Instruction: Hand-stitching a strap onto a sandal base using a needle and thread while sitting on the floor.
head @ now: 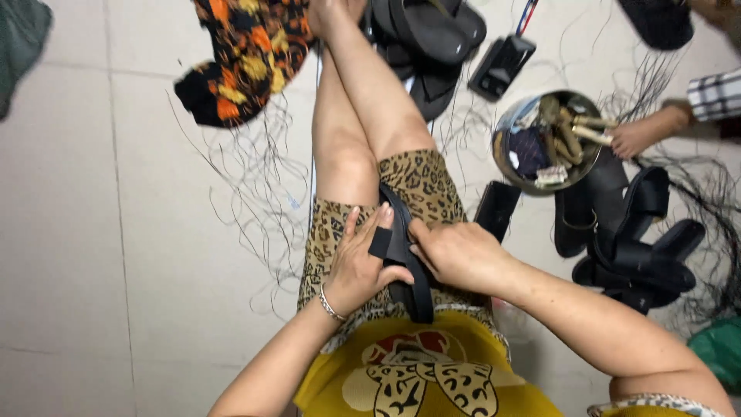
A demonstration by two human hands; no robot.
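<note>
Taking the black sandal (404,259) on the person's lap as the landmark: far to its upper left a dark green cloth (21,42) lies at the frame's corner, and nearer, still up and left, a black cloth with orange and yellow flowers (243,54) is spread on the pale tiled floor (93,232). Loose black threads (247,177) trail between that cloth and the sandal.

The left hand (356,262) is closed around the sandal's left side, thumb hooked under the strap, fingers flat on the leopard-print shorts. The sandal itself lies lengthwise along the right thigh. Touching it from the right, the right hand (455,255) pinches its edge with bent fingers; both hands are clamped on it, close together.

Above the sandal, by the person's feet, lie two or three dark soles (432,35), the count unclear. Up and right sits one small black rectangular case (502,66). Further right stands one round metal bowl (544,143) filled with small brass-coloured pieces; another person's hand (641,135), in a checked sleeve, reaches to its rim. Below the bowl, right of the sandal, a heap of about four black sandals (637,247) is piled. A green bag (718,351) shows at the lower right.
</note>
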